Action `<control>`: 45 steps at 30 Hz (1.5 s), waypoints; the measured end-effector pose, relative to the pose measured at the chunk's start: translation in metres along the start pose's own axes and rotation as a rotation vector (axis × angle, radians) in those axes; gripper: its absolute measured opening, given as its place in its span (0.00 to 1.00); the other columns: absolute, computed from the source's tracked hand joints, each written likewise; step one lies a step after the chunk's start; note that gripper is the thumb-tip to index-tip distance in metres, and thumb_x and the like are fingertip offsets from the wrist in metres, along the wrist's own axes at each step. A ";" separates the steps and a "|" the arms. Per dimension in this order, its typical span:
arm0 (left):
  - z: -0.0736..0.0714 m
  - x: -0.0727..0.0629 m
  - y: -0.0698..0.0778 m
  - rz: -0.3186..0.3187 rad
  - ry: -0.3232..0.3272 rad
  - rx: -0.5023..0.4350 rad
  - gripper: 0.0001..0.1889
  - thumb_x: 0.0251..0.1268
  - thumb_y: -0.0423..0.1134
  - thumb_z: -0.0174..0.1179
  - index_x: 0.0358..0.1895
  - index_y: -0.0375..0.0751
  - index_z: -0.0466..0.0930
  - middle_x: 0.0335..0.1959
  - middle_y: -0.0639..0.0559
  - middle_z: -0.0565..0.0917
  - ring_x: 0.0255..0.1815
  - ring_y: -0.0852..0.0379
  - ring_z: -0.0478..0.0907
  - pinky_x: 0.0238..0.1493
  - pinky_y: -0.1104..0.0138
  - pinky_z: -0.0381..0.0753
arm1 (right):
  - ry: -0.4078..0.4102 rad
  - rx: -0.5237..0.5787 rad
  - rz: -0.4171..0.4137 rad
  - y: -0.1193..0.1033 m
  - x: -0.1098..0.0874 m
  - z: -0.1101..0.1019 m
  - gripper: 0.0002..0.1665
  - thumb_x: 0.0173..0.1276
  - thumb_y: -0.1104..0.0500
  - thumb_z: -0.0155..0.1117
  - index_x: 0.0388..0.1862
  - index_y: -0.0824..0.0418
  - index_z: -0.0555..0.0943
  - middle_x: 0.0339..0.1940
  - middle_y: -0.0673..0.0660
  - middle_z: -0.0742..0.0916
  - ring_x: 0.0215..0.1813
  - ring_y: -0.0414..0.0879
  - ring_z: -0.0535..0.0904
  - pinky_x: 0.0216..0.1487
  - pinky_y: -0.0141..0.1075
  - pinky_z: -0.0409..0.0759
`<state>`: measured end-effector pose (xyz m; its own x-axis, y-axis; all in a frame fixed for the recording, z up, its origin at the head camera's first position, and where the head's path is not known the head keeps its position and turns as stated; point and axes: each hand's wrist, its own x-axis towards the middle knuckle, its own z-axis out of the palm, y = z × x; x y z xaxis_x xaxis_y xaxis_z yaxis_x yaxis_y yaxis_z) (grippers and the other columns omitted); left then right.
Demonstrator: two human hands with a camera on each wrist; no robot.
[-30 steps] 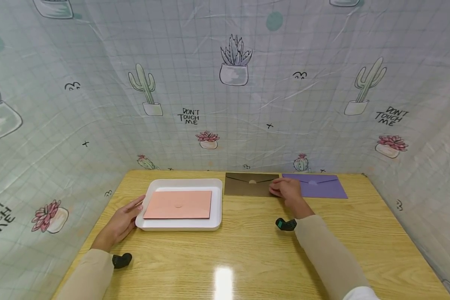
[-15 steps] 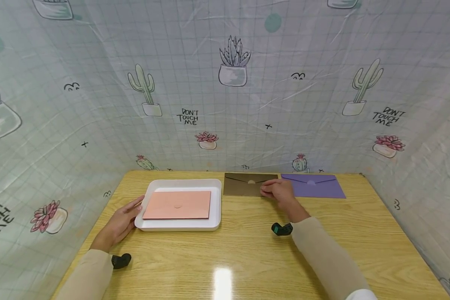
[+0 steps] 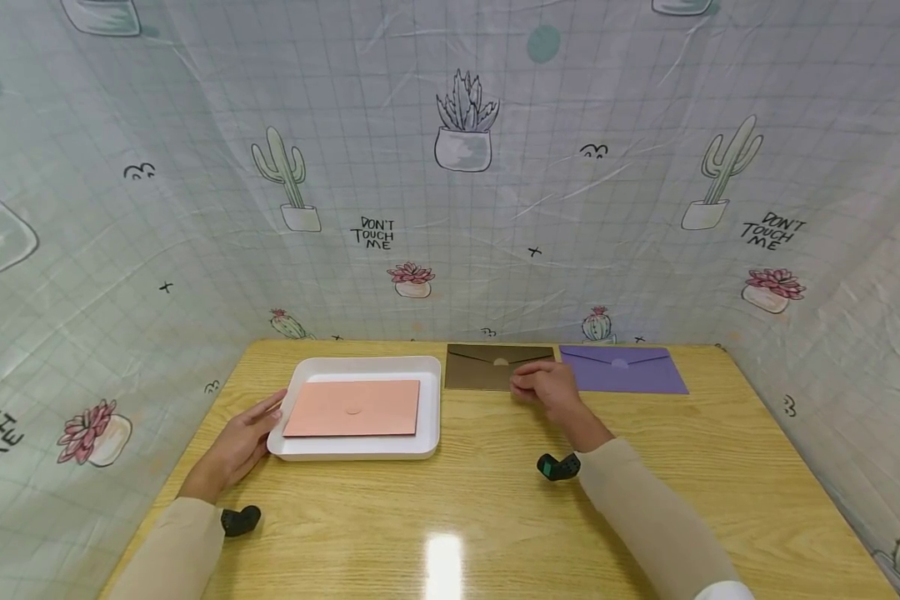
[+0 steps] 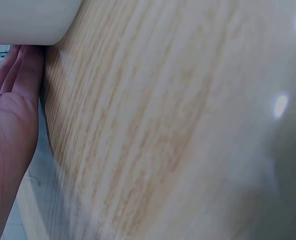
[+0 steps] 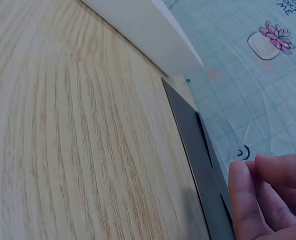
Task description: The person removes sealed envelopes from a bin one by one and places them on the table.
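Shifted left since a second ago, your right hand [image 3: 558, 398] hangs over the near right part of the brown envelope [image 3: 476, 367], fingers loosely curled, gripping nothing visible; contact is unclear. That envelope lies between the purple envelope [image 3: 637, 379], right, and the white tray [image 3: 360, 456] holding the pink envelope [image 3: 367, 408]. Your left hand [image 3: 236, 448], fingers extended, touches the tray's left side. You appear to be positioning envelopes; next calls for a thin-edge pinch.
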<state>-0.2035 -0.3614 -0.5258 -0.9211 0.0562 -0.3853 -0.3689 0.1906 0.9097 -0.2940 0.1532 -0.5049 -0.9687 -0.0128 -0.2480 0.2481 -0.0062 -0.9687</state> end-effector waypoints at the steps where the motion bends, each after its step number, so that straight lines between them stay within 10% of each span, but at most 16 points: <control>1: 0.000 0.000 0.000 -0.001 0.001 -0.003 0.31 0.89 0.47 0.39 0.87 0.59 0.42 0.89 0.45 0.38 0.88 0.41 0.42 0.82 0.56 0.60 | -0.001 0.002 0.001 0.000 0.000 0.001 0.22 0.70 0.71 0.68 0.60 0.80 0.80 0.41 0.59 0.91 0.41 0.47 0.92 0.54 0.44 0.90; 45: 0.005 -0.005 -0.007 0.017 0.005 -0.035 0.30 0.89 0.46 0.37 0.87 0.58 0.41 0.89 0.45 0.37 0.88 0.41 0.40 0.83 0.50 0.52 | -0.084 0.011 -0.025 0.001 -0.024 0.040 0.18 0.68 0.73 0.68 0.55 0.80 0.83 0.42 0.62 0.90 0.41 0.49 0.92 0.52 0.43 0.91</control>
<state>-0.1961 -0.3585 -0.5306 -0.9278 0.0536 -0.3693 -0.3576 0.1550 0.9209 -0.2706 0.1137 -0.4991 -0.9704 -0.0962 -0.2214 0.2242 -0.0190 -0.9744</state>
